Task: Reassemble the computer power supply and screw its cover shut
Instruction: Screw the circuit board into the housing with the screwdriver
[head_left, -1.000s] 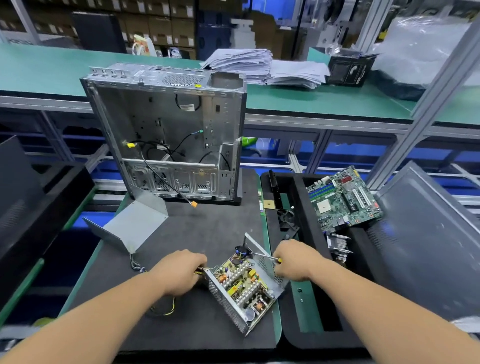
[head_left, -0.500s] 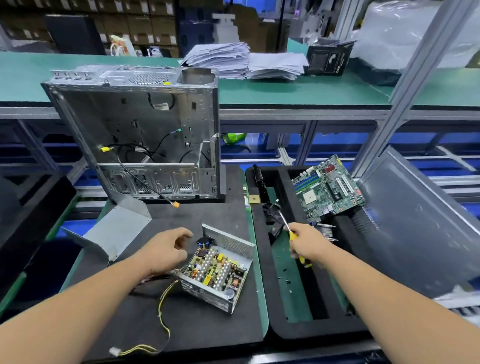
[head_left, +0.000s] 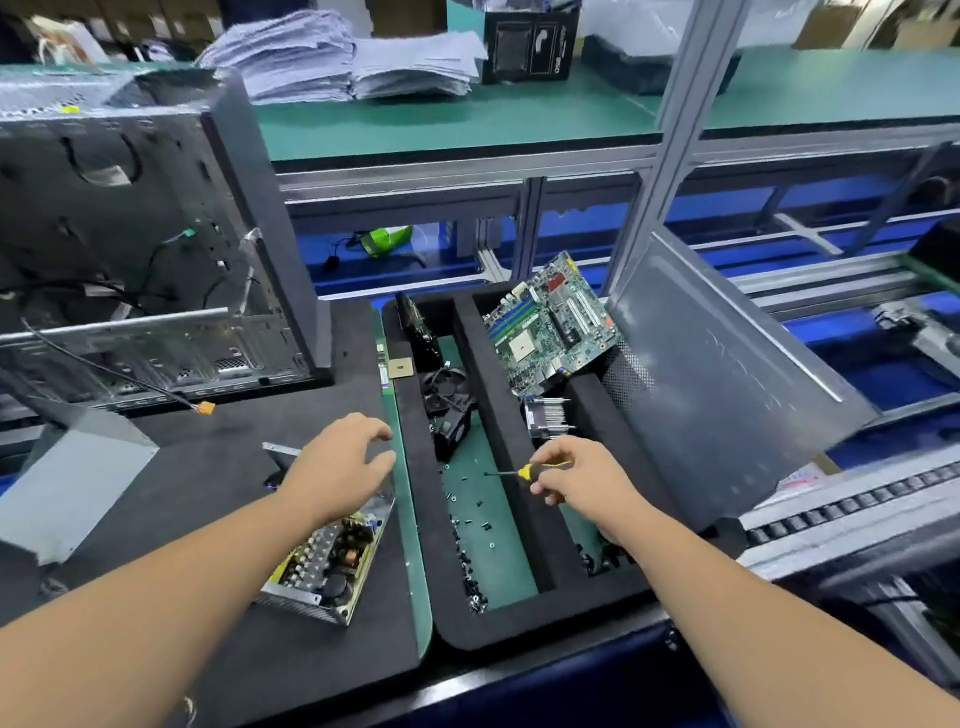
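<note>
The open power supply (head_left: 327, 561) lies on the black mat, its circuit board showing, partly hidden under my left forearm. Its grey metal cover (head_left: 72, 488) rests at the left of the mat. My left hand (head_left: 340, 467) hovers above the supply's far end, fingers spread and holding nothing. My right hand (head_left: 576, 475) grips a small yellow-handled screwdriver (head_left: 524, 472), tip pointing left over the green floor of the black foam tray (head_left: 447, 629). Several loose black screws (head_left: 470, 551) lie scattered in that tray compartment.
An empty computer case (head_left: 156, 249) stands at the back left of the mat. The tray also holds a fan (head_left: 449, 410), a motherboard (head_left: 550, 325) and a heatsink (head_left: 545, 418). A grey side panel (head_left: 727, 374) leans at the right.
The view swung right. My right hand carried the screwdriver from the supply over to the tray's screw compartment. My left hand let go of the supply and lifted, fingers apart.
</note>
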